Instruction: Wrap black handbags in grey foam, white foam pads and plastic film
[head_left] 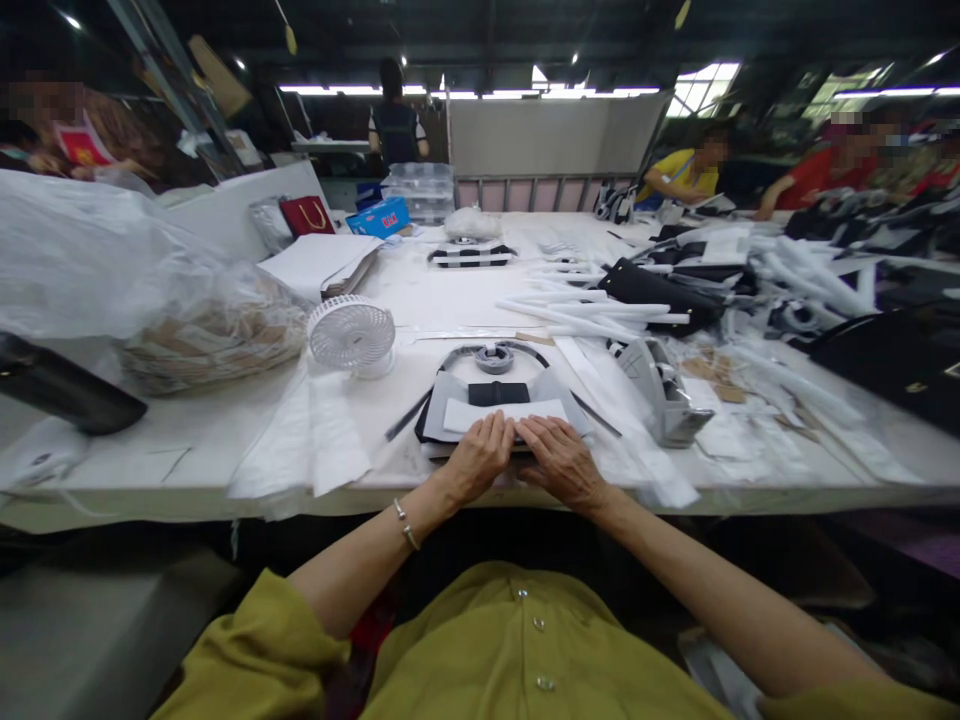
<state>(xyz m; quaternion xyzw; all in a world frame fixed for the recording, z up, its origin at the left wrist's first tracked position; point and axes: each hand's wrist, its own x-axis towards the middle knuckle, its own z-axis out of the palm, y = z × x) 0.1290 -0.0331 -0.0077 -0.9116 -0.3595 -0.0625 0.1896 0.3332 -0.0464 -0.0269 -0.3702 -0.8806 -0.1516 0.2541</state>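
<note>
A black bag (424, 428) lies at the table's front edge, mostly hidden under a pale grey sheet (450, 392). Across that sheet runs a folded white strip (461, 414), and a small flat black piece (499, 393) lies just behind it. My left hand (484, 458) and my right hand (564, 462) are side by side at the strip's near edge. Their fingers are bent over and closed on it, the fingertips almost meeting. Behind the bag a black strap (454, 355) curves round, with a grey wrapped coil (493, 357) at its middle.
Left stand a small white fan (351, 335), a bulky plastic bag (210, 340) and a black bottle (67, 385). A tape dispenser (664, 395) sits at right, before heaped white tubes (592, 312) and black bags (660, 295). Several people are farther back.
</note>
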